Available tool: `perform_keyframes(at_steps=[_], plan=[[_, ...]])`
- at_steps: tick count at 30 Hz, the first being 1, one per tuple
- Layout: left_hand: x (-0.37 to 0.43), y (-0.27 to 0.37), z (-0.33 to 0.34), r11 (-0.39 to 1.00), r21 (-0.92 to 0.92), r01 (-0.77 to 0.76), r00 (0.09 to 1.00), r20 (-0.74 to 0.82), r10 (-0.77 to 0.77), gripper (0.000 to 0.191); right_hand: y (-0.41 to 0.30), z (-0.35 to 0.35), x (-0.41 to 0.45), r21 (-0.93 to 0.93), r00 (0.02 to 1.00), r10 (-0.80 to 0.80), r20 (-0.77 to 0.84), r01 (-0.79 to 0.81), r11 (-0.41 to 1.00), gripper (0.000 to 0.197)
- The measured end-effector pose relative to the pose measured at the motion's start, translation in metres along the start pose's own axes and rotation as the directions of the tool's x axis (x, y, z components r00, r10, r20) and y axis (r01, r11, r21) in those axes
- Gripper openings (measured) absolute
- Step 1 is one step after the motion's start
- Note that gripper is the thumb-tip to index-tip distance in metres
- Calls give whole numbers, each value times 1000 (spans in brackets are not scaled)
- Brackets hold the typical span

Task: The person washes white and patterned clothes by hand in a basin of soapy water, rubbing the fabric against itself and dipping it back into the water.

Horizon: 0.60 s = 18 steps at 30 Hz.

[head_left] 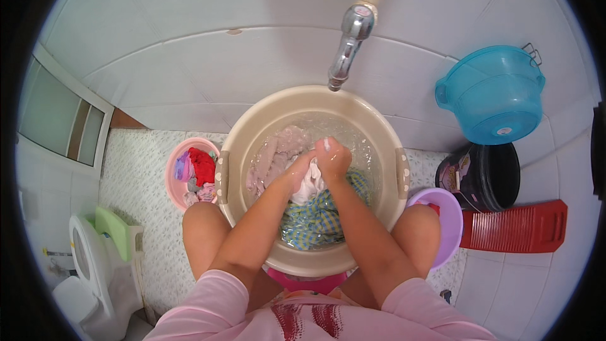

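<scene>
Before me stands a large beige plastic basin (303,263) holding water and wet clothes. My left hand (301,166) and my right hand (334,156) meet over its middle, both gripping a white cloth (310,184). The right hand is a closed fist, with a white patch on it that may be foam. Under my forearms, a blue, green and yellow checked garment (312,220) lies in the water. A pale pink garment (274,151) spreads through the water to the left of my hands.
A chrome tap (350,47) juts over the basin's far rim. On the left sits a pink basin (173,189) of clothes. To the right are a purple basin (452,232), a black bucket (502,175), a red washboard (521,227) and a hanging blue basin (497,94).
</scene>
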<state>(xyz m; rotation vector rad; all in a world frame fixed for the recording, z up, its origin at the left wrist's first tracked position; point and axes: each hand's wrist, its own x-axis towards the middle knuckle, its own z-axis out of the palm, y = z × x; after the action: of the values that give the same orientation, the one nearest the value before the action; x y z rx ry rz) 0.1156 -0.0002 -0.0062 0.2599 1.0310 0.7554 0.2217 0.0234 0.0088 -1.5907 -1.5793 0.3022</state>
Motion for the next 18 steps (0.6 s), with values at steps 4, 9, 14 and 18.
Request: perform_keyframes(at_steps=[4,9,14,18], plan=[[-32,40,32,855,476,-204,978,62,199,32,36,-8,22,203,882,440,171,-468,860,38],[-21,68,52,398,719,-569,815,427,392,80,70,18,14,653,815,467,342,-564,506,78],[-10,45,19,1,855,-518,665,403,629,105,72,3,8,357,832,329,447,-503,787,76],[-8,11,-10,519,744,-422,824,76,562,110,66,-2,-2,199,892,448,63,-451,870,71]])
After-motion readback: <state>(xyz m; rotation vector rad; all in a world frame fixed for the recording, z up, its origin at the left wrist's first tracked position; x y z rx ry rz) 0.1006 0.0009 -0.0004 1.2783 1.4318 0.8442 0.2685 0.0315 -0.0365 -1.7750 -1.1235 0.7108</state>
